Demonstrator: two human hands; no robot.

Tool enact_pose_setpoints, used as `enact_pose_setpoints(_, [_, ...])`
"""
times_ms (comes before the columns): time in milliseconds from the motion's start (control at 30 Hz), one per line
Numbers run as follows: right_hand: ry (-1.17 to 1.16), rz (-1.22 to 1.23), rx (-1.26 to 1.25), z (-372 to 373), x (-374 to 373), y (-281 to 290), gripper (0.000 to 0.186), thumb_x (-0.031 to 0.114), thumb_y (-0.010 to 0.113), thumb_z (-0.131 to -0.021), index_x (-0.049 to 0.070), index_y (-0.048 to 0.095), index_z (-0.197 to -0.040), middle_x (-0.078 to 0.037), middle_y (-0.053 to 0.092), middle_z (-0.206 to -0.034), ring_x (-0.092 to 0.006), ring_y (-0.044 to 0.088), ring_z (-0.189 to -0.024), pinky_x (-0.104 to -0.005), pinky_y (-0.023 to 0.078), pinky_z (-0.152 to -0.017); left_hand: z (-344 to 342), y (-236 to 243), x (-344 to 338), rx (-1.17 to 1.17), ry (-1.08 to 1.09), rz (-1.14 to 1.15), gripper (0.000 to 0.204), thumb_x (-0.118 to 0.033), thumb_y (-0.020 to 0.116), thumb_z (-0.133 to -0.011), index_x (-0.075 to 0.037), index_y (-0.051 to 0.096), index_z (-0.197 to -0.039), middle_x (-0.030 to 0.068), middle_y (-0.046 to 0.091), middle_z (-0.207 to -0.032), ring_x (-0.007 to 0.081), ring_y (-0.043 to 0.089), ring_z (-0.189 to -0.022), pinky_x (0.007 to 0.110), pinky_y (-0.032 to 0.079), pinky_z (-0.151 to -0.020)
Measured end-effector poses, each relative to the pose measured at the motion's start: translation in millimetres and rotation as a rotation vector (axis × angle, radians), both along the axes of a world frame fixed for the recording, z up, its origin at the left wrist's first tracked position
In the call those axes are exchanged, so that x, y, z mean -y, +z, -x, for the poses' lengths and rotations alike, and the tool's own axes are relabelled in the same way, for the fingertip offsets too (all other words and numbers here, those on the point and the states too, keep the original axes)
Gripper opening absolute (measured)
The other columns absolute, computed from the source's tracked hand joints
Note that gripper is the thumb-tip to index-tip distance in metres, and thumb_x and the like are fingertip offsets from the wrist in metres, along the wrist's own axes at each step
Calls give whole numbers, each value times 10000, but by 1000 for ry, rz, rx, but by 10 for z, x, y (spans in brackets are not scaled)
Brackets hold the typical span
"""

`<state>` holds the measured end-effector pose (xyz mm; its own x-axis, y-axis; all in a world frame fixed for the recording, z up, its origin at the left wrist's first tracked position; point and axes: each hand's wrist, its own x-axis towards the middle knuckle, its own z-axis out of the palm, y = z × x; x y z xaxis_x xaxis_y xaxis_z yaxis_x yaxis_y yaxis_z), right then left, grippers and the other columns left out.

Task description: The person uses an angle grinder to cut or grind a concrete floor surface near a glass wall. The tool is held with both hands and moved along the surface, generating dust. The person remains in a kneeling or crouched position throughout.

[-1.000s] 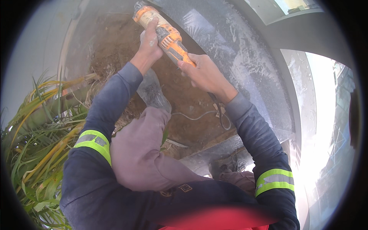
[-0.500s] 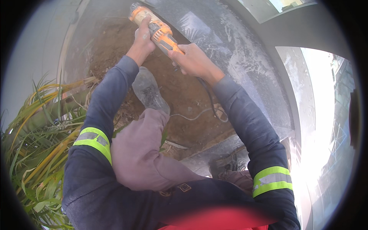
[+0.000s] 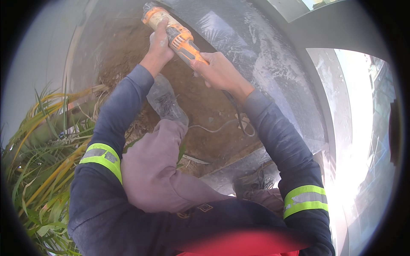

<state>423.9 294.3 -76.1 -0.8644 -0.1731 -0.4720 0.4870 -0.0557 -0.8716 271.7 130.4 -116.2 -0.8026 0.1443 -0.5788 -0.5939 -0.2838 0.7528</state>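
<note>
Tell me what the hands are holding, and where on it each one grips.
An orange, grey and cream power tool: the left hand grips its body toward the head end, and the right hand grips the rear handle.

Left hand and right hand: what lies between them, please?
In the head view, the orange power tool bridges the gap, held by left hand and right hand.

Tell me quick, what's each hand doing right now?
Left hand: closed on the orange power tool, around its thicker part.
Right hand: closed on the tool's slimmer end.
</note>
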Motion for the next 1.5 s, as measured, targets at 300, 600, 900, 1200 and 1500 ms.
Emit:
enact_pose_setpoints(300, [-3,24,43,70,-4,-9,352,308,624,-1001,-32,656,-916,-48,623,-711,-125,568,-531,-303,456,-514,74,-93,1,35,-2,2,450,-337,577,-1059,12,447,-1312,168,637,-1127,311,696,-996,518,603,-871])
enact_pose_setpoints(600, [50,-21,55,-257,-64,106,395,339,585,-1019,-26,673,-1142,-22,641,-769,-95,559,-555,-280,459,-538,-274,55,-38,1,-47,-48,416,-296,585,-1045,30,443,-1262,175,613,-1101,313,697,-961,514,627,-831])
enact_pose_setpoints(900, [12,45,23,10,-60,-39,350,304,619,-995,-42,651,-951,-57,630,-747,-127,563,-537,-310,461,-507,-13,-55,-34,-31,-28,-5,406,-290,562,-1052,51,455,-1245,186,623,-1079,330,700,-951,520,624,-824])
enact_pose_setpoints(1200, [3,19,47,-128,-41,71,361,303,616,-1004,-54,663,-989,-55,634,-742,-124,566,-544,-305,465,-524,-165,50,-40,16,-45,-51,394,-287,564,-1051,37,448,-1242,192,627,-1069,329,708,-935,528,626,-813])
enact_pose_setpoints(1500, [11,-2,29,-252,-73,118,355,298,607,-1005,-48,649,-937,-53,623,-712,-120,546,-509,-315,455,-504,-265,12,-29,0,-47,-50,391,-282,567,-1048,30,445,-1250,179,613,-1093,311,704,-947,520,631,-816])
